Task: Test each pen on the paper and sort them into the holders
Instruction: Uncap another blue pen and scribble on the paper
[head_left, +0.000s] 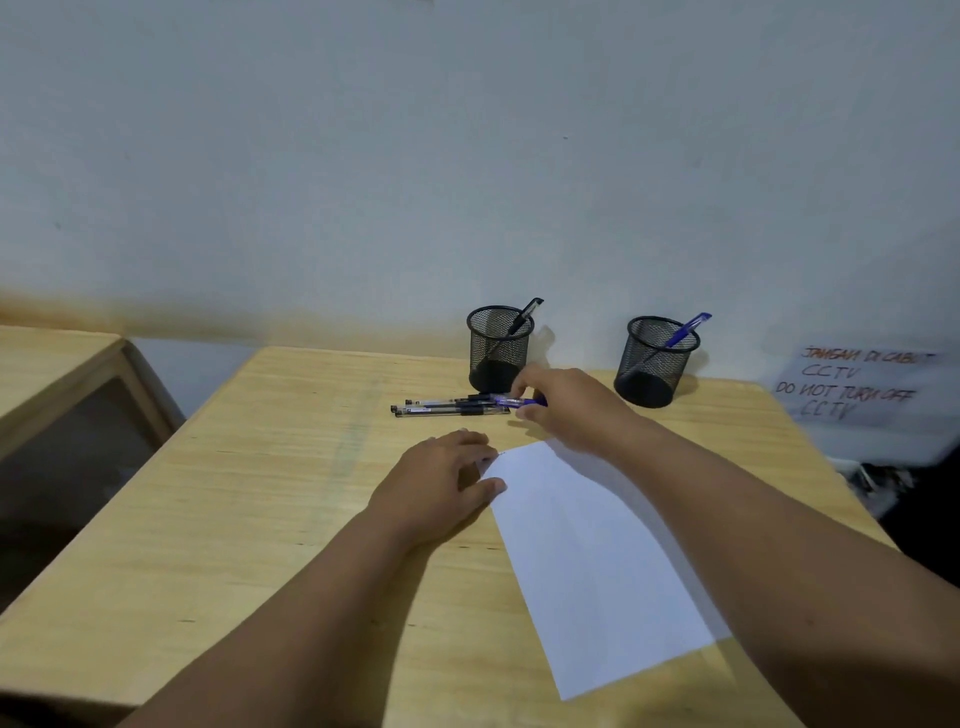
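A white sheet of paper lies on the wooden table. My left hand rests on the table, its fingertips touching the paper's far left corner. My right hand reaches over a small row of pens and pinches a blue pen between thumb and fingers. Black pens lie side by side just left of it. Behind them stands the left black mesh holder with a black pen in it. The right mesh holder holds a blue pen.
A bare wall rises right behind the holders. A handwritten paper notice hangs at the right past the table's edge. A second wooden table stands at the left across a gap.
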